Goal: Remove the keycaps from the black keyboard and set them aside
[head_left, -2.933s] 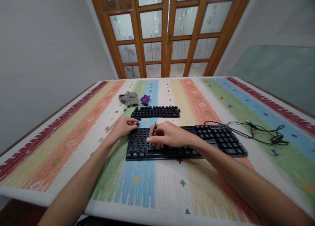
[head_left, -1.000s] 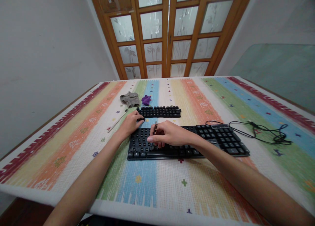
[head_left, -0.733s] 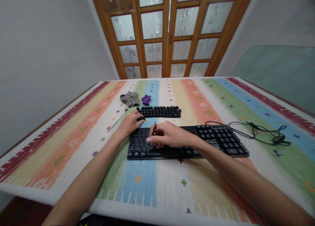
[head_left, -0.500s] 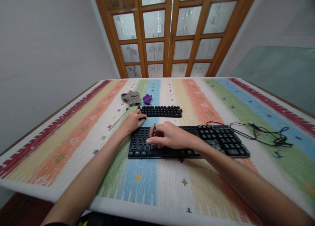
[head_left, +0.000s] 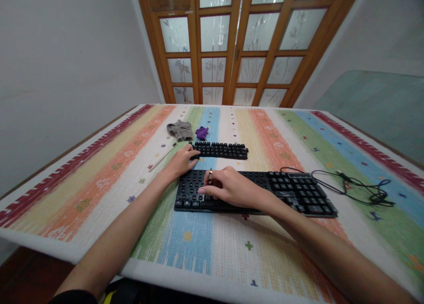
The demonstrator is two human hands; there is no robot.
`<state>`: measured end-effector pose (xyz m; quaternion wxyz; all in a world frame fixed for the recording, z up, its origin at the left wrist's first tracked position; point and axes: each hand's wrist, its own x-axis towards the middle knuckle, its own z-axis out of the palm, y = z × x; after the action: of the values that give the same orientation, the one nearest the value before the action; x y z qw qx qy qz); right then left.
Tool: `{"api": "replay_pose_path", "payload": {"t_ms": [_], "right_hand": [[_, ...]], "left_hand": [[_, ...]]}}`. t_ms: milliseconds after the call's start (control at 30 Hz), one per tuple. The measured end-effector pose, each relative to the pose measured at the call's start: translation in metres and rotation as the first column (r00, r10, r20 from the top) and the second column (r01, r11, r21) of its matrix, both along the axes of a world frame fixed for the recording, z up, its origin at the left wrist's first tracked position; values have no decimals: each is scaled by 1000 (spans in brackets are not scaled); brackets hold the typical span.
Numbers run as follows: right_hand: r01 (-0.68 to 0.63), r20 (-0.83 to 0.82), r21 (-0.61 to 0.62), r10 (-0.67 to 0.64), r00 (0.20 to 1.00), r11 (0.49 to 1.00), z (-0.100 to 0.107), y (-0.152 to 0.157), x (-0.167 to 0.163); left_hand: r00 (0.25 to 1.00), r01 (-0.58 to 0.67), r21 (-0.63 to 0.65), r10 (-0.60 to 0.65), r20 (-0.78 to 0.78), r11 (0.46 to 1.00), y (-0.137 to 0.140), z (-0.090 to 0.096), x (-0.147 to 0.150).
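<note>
Two grips I can't tell: my right hand [head_left: 231, 187]; my left hand [head_left: 181, 161], moved to the keycaps [head_left: 221, 150], shifting work there

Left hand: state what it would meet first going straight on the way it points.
The left hand would likely meet the rows of small black plastic keycaps first: its fingers are at their left end, though whether they touch is unclear.

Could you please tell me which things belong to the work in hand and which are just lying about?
Seemingly part of the work:
keyboard with cable, right hand over it
loose keycaps, left hand at their left end

Seemingly lying about:
grey cloth
purple cloth
dark-tipped stick
</note>
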<state>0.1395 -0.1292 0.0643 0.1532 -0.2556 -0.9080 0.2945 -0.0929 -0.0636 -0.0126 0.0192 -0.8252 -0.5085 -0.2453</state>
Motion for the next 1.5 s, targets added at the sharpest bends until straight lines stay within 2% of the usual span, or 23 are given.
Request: {"api": "replay_pose_path", "payload": {"t_ms": [167, 267, 400, 567, 733, 967, 1100, 1233, 1500], "right_hand": [[82, -44, -112, -87, 995, 990, -7, 3, 2], [113, -48, -39, -115, 992, 993, -11, -3, 1], [86, -66, 98, -80, 995, 991, -17, -15, 2], [59, -48, 146, -52, 997, 988, -19, -22, 4], [90, -82, 86, -83, 993, 992, -18, -19, 4], [173, -106, -155, -190, 976, 973, -19, -9, 5], [191, -125, -241, -226, 966, 952, -22, -3, 6], [191, -140, -252, -231, 963, 949, -25, -2, 6], [155, -135, -149, -176, 975, 977, -21, -10, 10]], "left_hand": [[1000, -10, 3, 10, 5, 1000, -1, -1, -1], [1000, -8, -11, 8, -7, 1000, -2, 0, 1], [999, 27, -21, -27, -24, 999, -2, 3, 4], [997, 64, -32, -65, -43, 997, -1, 5, 4], [996, 77, -48, -79, -38, 996, -1, 5, 4], [996, 83, -35, -84, -28, 996, 0, 3, 4], [995, 79, -41, -81, -50, 996, -1, 4, 4], [997, 76, -35, -77, -24, 997, -2, 5, 3], [984, 149, 25, -151, 94, 988, -13, 12, 8]]}}
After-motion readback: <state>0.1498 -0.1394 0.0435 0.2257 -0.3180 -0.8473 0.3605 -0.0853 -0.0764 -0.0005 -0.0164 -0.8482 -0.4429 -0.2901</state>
